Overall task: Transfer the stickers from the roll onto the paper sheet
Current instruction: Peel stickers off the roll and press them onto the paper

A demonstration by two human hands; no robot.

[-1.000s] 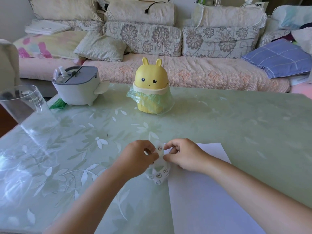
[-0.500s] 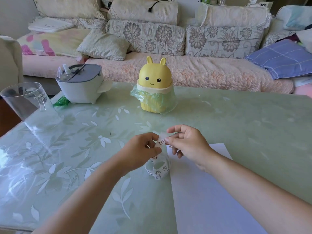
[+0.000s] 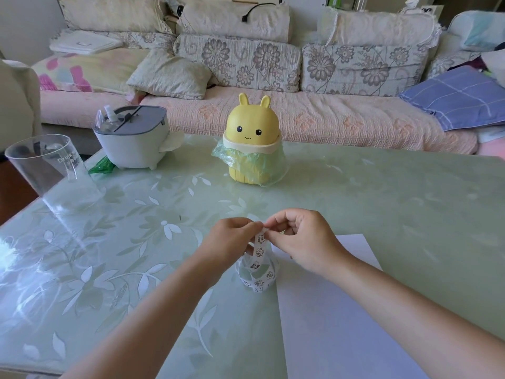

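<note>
A loose white sticker roll (image 3: 258, 272) with small cartoon pictures hangs in a loop just above the green table, at the left edge of the white paper sheet (image 3: 336, 324). My left hand (image 3: 232, 242) pinches the top end of the strip from the left. My right hand (image 3: 300, 239) pinches the same end from the right, thumb and forefinger on a sticker. Both hands are lifted off the table. The paper sheet lies flat under my right forearm, and no stickers show on it.
A yellow bunny-shaped bin (image 3: 252, 140) with a green bag stands at the table's middle back. A grey and white tissue box (image 3: 134, 138) sits back left, and a clear plastic cup (image 3: 52, 173) near the left edge. A sofa runs behind the table (image 3: 382, 203).
Both hands rose a little and the strip end was pulled up, so a longer stretch of stickers now hangs between my fingers and the loop.
</note>
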